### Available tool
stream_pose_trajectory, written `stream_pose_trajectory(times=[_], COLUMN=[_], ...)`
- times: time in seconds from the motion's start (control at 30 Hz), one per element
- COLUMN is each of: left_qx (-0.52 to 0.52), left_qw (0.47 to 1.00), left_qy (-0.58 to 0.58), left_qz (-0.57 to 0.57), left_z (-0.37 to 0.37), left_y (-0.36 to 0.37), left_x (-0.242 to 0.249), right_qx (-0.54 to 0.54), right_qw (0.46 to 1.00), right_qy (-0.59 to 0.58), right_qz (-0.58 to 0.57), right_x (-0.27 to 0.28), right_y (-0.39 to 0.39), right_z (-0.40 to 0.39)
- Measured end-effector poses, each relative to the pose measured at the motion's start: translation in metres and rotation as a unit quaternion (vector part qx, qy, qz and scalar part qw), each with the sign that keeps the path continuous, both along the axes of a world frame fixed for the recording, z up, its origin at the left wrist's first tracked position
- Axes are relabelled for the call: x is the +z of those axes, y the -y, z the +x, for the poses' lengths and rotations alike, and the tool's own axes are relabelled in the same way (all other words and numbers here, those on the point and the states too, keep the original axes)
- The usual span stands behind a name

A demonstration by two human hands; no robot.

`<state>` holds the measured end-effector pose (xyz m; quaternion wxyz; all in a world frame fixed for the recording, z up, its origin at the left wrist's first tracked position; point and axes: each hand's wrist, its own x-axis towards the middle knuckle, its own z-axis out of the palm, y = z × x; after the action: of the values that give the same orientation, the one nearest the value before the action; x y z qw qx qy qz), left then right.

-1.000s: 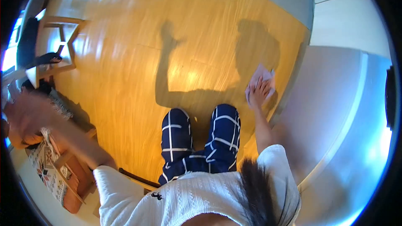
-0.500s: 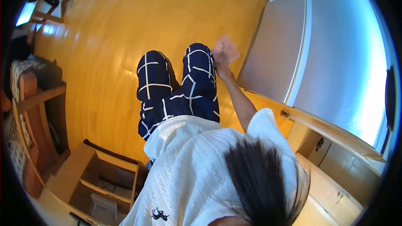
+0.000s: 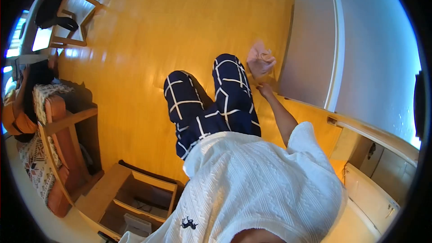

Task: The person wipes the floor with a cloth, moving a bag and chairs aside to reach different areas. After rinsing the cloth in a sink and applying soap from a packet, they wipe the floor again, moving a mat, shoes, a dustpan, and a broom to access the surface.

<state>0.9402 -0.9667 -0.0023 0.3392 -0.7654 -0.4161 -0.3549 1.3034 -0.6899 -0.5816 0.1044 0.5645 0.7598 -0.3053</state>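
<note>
My right hand [image 3: 265,91] is at the end of my outstretched arm, beside my right knee and low over the wooden floor. Its fingers are closed at the lower end of a crumpled pink cloth [image 3: 261,61], which extends forward from them and is slightly blurred. My left hand is out of view. My dark blue checked trousers [image 3: 229,90] and white knitted top [image 3: 252,171] fill the middle and bottom of the view.
A large grey two-door fridge [image 3: 310,45] stands at the right, with pale cabinets [image 3: 369,193] below it. At left are a wooden-framed sofa [image 3: 58,153], a chair [image 3: 74,15] and a partly visible person in orange [image 3: 20,114]. A wooden shelf unit [image 3: 146,189] stands lower left.
My right hand and the pink cloth have shifted right in the view, and the cloth's shape has changed. The view has turned, showing more of the left side; the dark hair has left the front.
</note>
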Motion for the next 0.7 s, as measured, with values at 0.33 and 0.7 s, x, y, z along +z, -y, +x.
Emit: stream_pose_trajectory(times=[0.33,0.7], left_qx=[0.127,0.676], left_qw=[0.977,0.592], left_qy=[0.169,0.334], left_qz=[-0.004,-0.286], left_z=[-0.111,-0.098], left_y=[-0.173,-0.228], left_x=[-0.099,-0.620], right_qx=[0.191,0.075], right_qw=[0.933,0.949], right_qy=[0.039,0.097], right_qz=[0.302,0.291], right_x=[0.004,-0.024], right_y=[-0.054,-0.197], right_z=[-0.041,-0.132])
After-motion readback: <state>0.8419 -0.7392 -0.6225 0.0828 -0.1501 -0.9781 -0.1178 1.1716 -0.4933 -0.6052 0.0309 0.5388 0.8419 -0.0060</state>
